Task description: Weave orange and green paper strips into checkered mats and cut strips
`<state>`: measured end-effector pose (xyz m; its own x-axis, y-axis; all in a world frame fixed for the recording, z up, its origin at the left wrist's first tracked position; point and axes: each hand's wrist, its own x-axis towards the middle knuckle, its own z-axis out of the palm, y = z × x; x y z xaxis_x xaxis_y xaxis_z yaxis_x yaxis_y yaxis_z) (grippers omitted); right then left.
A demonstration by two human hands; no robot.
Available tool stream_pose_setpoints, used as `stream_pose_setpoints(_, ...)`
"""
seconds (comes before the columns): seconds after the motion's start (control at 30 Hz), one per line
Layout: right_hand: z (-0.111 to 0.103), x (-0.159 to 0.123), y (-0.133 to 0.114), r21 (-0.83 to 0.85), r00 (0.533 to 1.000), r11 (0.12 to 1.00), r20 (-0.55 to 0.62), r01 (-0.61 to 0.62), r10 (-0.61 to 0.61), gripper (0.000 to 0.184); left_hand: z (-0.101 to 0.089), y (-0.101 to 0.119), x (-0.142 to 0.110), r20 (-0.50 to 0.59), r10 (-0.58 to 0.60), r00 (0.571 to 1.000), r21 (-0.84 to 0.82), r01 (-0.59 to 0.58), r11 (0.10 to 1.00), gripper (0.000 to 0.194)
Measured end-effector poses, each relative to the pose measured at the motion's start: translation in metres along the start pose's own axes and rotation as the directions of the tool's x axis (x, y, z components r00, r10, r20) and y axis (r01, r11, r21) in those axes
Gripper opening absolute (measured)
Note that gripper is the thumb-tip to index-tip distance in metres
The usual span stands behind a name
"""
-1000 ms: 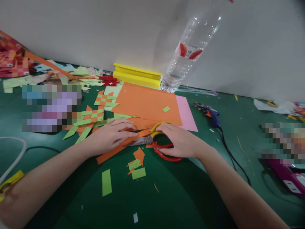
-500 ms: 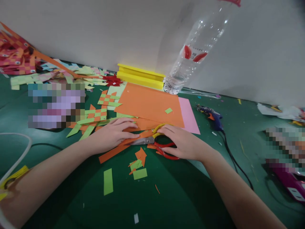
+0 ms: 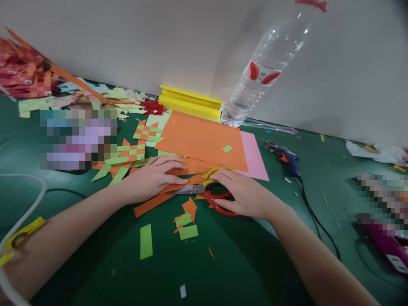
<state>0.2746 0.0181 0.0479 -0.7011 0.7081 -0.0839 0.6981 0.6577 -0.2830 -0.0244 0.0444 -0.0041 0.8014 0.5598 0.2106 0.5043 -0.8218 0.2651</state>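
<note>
My left hand (image 3: 157, 178) lies with its fingers stretched and apart, pressing on orange paper (image 3: 200, 177). My right hand (image 3: 244, 191) is closed around the handles of a pair of scissors (image 3: 194, 189), one yellow and one red. Their blades point left, along the lower edge of the orange paper and just below my left fingertips. An orange strip (image 3: 149, 205) sticks out below my left hand. Nearer to me lie green paper pieces (image 3: 146, 241) and an orange scrap (image 3: 190, 208). Woven green and orange paper fish (image 3: 129, 154) lie beyond my left wrist.
Beyond my hands are a large orange sheet (image 3: 204, 138), a pink sheet (image 3: 255, 153) and a yellow folded piece (image 3: 191, 103). A plastic bottle (image 3: 261, 76) leans against the wall. At right lies a blue glue gun (image 3: 288, 161) with its cord; red woven fish (image 3: 25, 74) pile up far left.
The camera view has shifted slightly, moving most things a little to the right. Slightly more of the scissor blade shows at its left end. My left hand keeps its place on the paper.
</note>
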Motion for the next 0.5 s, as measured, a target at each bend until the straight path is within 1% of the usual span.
stream_pose_setpoints(0.1, 0.0005, -0.0001, 0.0015, -0.006, 1.0, 1.0, 0.01, 0.017, -0.017, 0.042, 0.0009, -0.0009, -0.0005, -0.008, 0.013, 1.0, 0.017, -0.013, 1.0, 0.038)
stream_pose_setpoints(0.27, 0.0019, 0.0008, -0.0006, 0.009, 1.0, 1.0, -0.008, -0.001, 0.001, 0.042, 0.0024, -0.0012, 0.0, -0.023, 0.001, 1.0, -0.02, -0.002, 1.0, 0.037)
stream_pose_setpoints(0.4, 0.0034, 0.0015, -0.0032, -0.004, 1.0, 1.0, -0.018, 0.008, -0.009, 0.043, 0.0019, -0.0012, 0.0006, -0.005, -0.006, 1.0, -0.011, 0.006, 1.0, 0.035)
stream_pose_setpoints(0.5, 0.0032, 0.0012, -0.0032, -0.002, 1.0, 1.0, -0.004, 0.02, -0.02, 0.043, 0.0011, -0.001, 0.0008, 0.011, -0.004, 1.0, -0.009, 0.004, 1.0, 0.035)
